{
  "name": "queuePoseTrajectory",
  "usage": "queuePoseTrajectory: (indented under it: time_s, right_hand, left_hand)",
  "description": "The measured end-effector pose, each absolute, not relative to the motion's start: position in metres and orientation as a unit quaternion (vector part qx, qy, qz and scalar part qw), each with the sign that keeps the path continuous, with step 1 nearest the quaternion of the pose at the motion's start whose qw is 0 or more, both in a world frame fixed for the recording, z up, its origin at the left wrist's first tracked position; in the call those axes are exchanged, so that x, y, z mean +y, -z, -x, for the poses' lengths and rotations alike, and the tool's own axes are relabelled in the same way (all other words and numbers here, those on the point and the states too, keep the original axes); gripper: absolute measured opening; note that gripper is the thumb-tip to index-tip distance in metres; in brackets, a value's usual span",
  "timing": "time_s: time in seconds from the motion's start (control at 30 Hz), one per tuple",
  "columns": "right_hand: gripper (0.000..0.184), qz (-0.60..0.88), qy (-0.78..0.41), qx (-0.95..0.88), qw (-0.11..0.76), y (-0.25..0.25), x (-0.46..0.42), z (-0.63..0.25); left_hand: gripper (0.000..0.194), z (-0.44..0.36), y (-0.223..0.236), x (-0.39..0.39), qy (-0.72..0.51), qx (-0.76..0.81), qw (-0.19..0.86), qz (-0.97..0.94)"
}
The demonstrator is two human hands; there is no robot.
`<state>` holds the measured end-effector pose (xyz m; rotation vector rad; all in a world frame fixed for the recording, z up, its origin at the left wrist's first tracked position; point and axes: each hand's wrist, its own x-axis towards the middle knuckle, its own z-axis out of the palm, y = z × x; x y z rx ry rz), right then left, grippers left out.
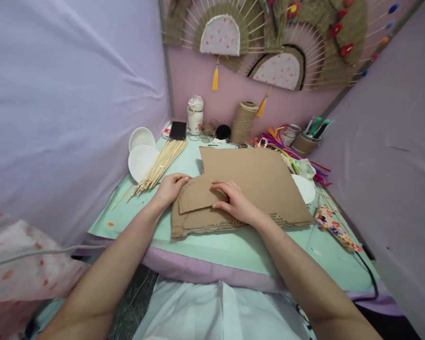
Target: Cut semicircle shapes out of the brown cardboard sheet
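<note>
A large brown cardboard sheet [250,172] lies on the table, its front edge ragged and layered. On its left part rests a smaller cardboard piece [194,196] with a curved upper edge and a straight lower one. My left hand [168,191] is closed at the left edge of the cardboard, its fingertips on the curved border of the smaller piece. From the right, my right hand [235,203] grips the smaller piece's right end, thumb near the lower corner and fingers at the upper one.
Left stand bamboo sticks [163,163], white plates [141,161] and a phone [178,130]. A white bottle [195,115] and twine spool [244,123] line the back. Right are pipe cleaners [274,139], a pen holder [305,141] and a corded, flower-patterned glue gun [335,226].
</note>
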<state>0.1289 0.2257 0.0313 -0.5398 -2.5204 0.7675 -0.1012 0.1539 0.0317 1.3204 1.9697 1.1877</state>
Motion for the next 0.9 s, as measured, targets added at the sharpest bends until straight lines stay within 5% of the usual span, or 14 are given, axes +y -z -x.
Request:
queuePoseTrajectory:
  time_s: [0.5, 0.9]
  right_hand:
    - [0.045, 0.176, -0.268, -0.873, 0.367, -0.035, 0.223, -0.135]
    - [0.046, 0.149, -0.244, -0.882, 0.375, -0.038, 0.213, -0.136]
  left_hand:
    - [0.038, 0.12, -0.041, 0.159, -0.423, 0.797, 0.157, -0.403]
    - [0.045, 0.119, -0.041, 0.164, -0.48, 0.791, 0.092, -0.368]
